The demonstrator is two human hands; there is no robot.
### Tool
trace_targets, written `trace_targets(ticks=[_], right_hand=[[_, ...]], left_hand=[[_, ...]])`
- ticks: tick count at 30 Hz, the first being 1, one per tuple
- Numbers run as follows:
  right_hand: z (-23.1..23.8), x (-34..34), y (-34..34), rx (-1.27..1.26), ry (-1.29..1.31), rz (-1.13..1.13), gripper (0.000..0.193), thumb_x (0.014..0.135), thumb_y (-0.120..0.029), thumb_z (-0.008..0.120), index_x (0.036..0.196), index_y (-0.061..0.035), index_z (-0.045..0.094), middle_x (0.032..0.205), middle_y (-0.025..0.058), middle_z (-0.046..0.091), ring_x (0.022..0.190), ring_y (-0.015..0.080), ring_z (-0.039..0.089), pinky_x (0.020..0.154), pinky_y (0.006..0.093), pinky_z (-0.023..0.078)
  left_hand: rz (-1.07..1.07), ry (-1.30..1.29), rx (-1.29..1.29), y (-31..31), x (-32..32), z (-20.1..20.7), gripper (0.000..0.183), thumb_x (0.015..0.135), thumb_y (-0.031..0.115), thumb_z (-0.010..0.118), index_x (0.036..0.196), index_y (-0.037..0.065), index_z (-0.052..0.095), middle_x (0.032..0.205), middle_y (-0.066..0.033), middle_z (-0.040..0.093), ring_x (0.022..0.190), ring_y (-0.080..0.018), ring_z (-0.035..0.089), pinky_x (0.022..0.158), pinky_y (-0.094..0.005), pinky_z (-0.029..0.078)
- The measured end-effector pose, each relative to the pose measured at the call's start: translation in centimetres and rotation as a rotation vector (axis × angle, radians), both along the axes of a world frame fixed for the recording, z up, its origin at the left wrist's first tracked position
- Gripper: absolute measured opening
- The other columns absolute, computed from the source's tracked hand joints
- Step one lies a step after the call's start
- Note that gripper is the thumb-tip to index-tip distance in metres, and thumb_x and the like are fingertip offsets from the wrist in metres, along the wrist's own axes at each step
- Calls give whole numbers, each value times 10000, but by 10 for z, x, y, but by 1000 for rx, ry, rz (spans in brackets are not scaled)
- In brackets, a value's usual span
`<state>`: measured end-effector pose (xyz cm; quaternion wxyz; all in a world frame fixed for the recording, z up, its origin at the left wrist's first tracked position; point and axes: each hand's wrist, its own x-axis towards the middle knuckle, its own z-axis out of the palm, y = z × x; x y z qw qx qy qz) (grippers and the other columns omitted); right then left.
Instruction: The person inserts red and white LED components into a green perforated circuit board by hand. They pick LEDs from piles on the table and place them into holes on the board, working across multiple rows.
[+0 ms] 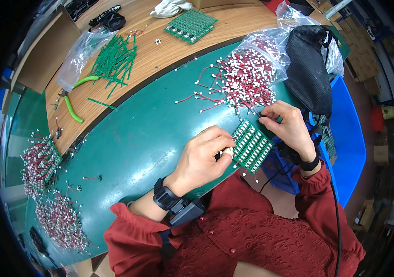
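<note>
My left hand (206,154) is closed on the left edge of a green circuit board panel (254,148), which is tilted over the table's near edge. Rows of small white connectors cover the panel, and a few short red wires with white plugs hang from its left and lower edges. My right hand (287,125) is pinched closed just above the panel's upper right corner. Its fingertips are beside the near edge of a heap of red wire leads with white plugs (252,76); whatever they hold is too small to make out. The heap spills from a clear plastic bag (273,48).
A black mesh bag (308,64) lies right of the heap, above a blue bin (351,138). Farther off are stacked circuit panels (191,25), green strips (113,57) and green-handled cutters (73,108). Wired boards (42,164) and another wire pile (62,221) sit at left.
</note>
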<state>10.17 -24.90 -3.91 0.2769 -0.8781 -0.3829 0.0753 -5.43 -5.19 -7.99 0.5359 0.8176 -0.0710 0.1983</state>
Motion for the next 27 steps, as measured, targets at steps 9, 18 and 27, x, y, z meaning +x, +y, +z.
trace_targets(ticks=[9, 18, 27], right_hand=[[15, 3, -4, 38, 106, -97, 124, 789, -50, 691, 891, -5, 638, 794, 87, 666, 706, 162, 660, 611, 297, 505], [10, -4, -10, -99, -147, -15, 221, 755, 20, 652, 971, -23, 668, 785, 55, 621, 685, 158, 636, 587, 296, 500], [2, 0, -7, 286, 381, -156, 47, 867, -7, 635, 903, 21, 644, 810, 68, 696, 753, 91, 675, 615, 222, 502]], left_hand=[[-14, -17, -11, 0, 0, -1, 184, 740, -38, 627, 908, 21, 672, 931, -101, 650, 829, -235, 652, 717, -322, 530], [-10, -19, -8, -1, 2, -2, 178, 743, -44, 631, 904, 21, 670, 927, -100, 649, 827, -239, 652, 718, -324, 533], [-24, 0, 4, 0, 1, -2, 183, 743, -47, 631, 908, 20, 672, 931, -98, 648, 825, -232, 650, 716, -319, 532]])
